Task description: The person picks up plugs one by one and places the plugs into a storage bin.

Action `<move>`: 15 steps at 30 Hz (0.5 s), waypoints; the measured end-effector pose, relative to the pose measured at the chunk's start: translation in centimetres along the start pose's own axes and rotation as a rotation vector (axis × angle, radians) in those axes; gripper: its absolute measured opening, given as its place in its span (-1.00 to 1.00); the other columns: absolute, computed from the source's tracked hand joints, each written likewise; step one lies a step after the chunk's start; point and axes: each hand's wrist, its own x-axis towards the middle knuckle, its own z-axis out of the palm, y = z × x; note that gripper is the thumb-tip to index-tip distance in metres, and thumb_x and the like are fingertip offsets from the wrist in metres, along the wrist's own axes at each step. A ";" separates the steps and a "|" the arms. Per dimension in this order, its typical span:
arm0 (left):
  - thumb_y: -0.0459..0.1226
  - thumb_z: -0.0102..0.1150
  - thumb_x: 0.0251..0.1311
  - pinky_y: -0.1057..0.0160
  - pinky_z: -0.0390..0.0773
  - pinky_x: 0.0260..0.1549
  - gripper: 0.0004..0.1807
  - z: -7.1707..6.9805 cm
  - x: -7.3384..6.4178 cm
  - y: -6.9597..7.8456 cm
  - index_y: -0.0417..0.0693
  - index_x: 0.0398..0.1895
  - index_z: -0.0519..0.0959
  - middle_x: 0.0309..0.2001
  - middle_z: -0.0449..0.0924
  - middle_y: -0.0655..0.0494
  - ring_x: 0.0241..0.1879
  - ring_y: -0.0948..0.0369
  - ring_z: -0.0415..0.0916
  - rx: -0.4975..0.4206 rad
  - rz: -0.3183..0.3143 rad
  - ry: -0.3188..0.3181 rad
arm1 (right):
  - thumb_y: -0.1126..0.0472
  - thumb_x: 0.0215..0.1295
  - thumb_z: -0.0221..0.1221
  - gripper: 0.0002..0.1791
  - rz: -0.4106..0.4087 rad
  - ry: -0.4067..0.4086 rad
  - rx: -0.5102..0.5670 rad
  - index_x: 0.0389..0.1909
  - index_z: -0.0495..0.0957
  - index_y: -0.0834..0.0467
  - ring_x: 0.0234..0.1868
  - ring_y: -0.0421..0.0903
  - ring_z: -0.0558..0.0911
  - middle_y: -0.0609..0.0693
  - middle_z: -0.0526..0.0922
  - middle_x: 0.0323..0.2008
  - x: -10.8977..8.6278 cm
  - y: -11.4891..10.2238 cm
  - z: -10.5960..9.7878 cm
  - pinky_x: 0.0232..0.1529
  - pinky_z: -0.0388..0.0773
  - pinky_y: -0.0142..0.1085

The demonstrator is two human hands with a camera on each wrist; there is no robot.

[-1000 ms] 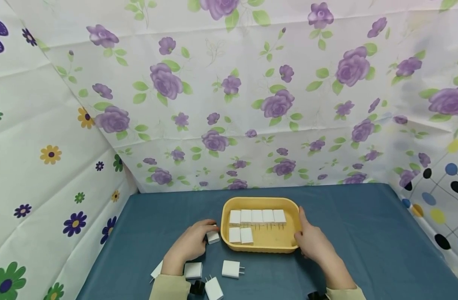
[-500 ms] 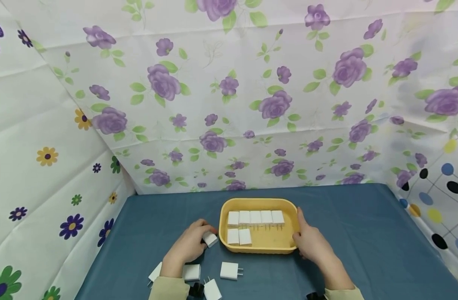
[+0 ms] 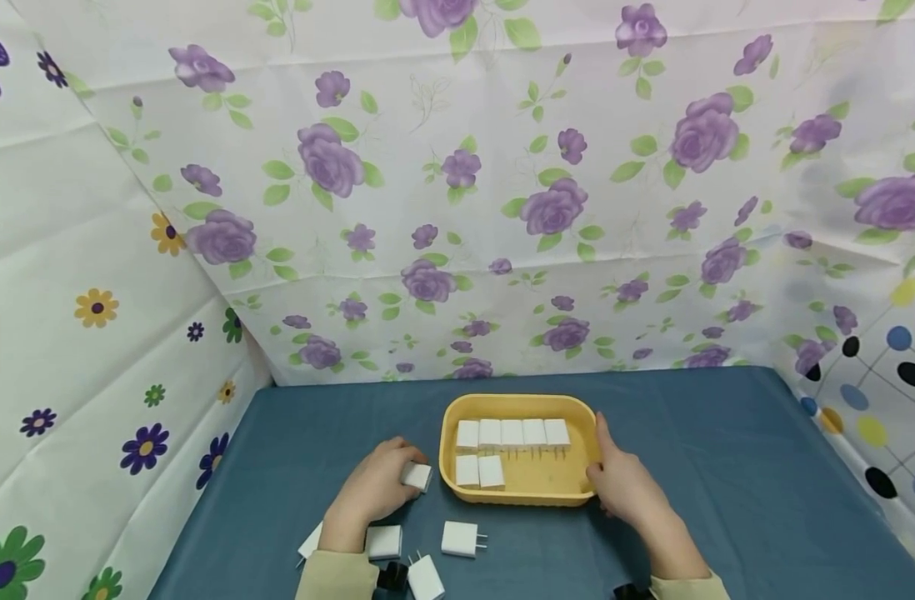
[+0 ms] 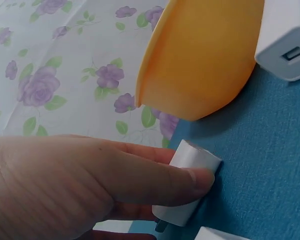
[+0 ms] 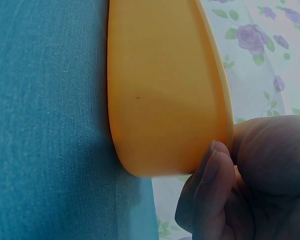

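Note:
My left hand (image 3: pixel 381 483) pinches a white charger plug (image 3: pixel 417 477) between thumb and fingers, just left of the yellow basket (image 3: pixel 517 498). In the left wrist view the thumb lies across this charger plug (image 4: pixel 186 214), whose prongs point down toward the palm side, close over the blue cloth. At the basket's right end, my right hand (image 3: pixel 628 487) grips the rim. The right wrist view shows its curled fingers (image 5: pixel 212 185) against the outer wall of the basket (image 5: pixel 160 90). Inside the basket, white charger plugs (image 3: pixel 512 432) stand in a back row of several, with two (image 3: pixel 479 472) at front left.
Several loose charger plugs lie on the blue cloth (image 3: pixel 765 483) in front: one (image 3: pixel 460 538) with prongs to the right, one (image 3: pixel 426 577) nearer me, one (image 3: pixel 384 542) by the left wrist, and one partly hidden (image 3: pixel 311 540). A floral sheet (image 3: pixel 487 208) hangs behind.
The charger plug in my left hand has turned and been drawn slightly away from the basket. My right hand and the basket keep their place.

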 end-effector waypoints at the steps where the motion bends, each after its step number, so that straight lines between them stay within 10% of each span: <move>1: -0.35 0.61 0.15 -0.14 0.61 0.04 -0.64 -0.1 0.0 0.0 -0.04 0.02 0.77 -0.02 0.61 0.05 0.03 -0.06 0.60 0.003 -0.007 0.005 | 0.28 0.57 -0.04 -0.08 0.000 0.000 -0.001 0.77 -0.34 0.12 -0.68 0.01 0.52 0.08 0.52 -0.65 0.0 0.0 0.0 -0.58 0.50 -0.13; 15: -0.16 0.58 0.24 0.03 0.58 -0.23 -0.66 -0.8 -0.2 -0.2 -0.04 0.02 0.74 -0.18 0.64 0.12 -0.27 0.22 0.54 0.001 -0.131 0.119 | 0.28 0.58 -0.04 -0.08 -0.006 0.002 0.001 0.76 -0.34 0.14 -0.68 0.00 0.51 0.07 0.52 -0.65 -0.1 0.0 0.1 -0.58 0.50 -0.13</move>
